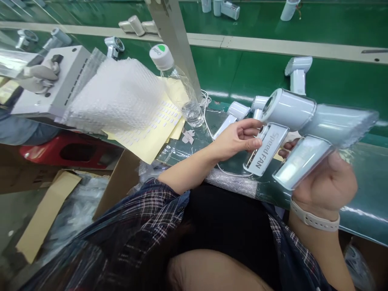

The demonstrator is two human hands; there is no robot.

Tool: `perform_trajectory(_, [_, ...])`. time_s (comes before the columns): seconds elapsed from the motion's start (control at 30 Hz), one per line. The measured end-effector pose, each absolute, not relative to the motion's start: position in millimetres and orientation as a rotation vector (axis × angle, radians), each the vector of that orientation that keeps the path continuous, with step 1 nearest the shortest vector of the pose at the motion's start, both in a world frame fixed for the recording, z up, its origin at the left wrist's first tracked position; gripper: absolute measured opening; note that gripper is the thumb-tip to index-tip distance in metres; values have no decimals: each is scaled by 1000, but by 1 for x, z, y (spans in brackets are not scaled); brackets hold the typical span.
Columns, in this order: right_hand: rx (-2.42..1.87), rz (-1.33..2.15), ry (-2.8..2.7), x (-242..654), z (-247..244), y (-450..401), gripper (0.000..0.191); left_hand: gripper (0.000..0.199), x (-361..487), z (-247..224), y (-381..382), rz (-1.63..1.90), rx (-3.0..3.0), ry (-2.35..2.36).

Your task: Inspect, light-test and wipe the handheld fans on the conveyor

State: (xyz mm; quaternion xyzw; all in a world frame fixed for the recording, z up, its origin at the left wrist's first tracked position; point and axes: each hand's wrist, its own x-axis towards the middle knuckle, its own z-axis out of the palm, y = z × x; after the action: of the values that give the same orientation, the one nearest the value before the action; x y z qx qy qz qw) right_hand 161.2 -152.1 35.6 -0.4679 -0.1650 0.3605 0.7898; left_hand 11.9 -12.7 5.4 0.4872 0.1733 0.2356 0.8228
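My left hand (238,139) is closed around the edge of a pale blue handheld fan (266,149), its thumb on the handle printed "Speed FAN". Beside it, a second pale blue handheld fan (303,159) rests in my right hand (330,184), which grips the handle from behind and below. Some right-hand fingers show between the two handles. Both fans are held tilted above the green bench, heads side by side and nearly touching. More fans lie just beyond: one (238,110) behind my left hand and another (298,74) farther back.
A clear bottle (192,109) with a white cap stands near a metal post (178,44). Bubble wrap (118,93) covers part of a yellow label sheet (145,145). A white cable (207,121) runs along the bench. An open carton (106,194) with plastic bags sits lower left.
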Motion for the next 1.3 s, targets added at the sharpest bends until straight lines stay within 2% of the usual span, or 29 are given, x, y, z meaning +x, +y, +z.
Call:
perform_trajectory(0.33, [-1161, 749, -253, 166, 19, -143, 22, 85, 13, 10, -13, 465, 997, 449])
perform_trajectory(0.63, [-1149, 689, -483, 158, 28, -152, 31, 57, 8, 15, -14, 551, 1356, 382])
perform_trajectory(0.73, [-1305, 501, -623, 163, 23, -161, 53, 47, 11, 5, -13, 680, 1543, 355])
perform_trajectory(0.83, [-1244, 531, -858, 168, 21, -165, 66, 40, 16, -5, -11, 906, 1706, 253])
perform_trajectory(0.93, [-1184, 531, -1047, 171, 24, -167, 56, 27, 19, -10, -9, 1123, 1825, 157])
perform_trajectory(1.1, [-1158, 403, -1197, 176, 21, -170, 45, 24, 21, -13, -10, 1331, 2005, -1])
perform_trajectory(1.3, [-1044, 283, -1422, 187, 8, -172, 59, 26, 23, -18, -9, 1583, 2223, -92])
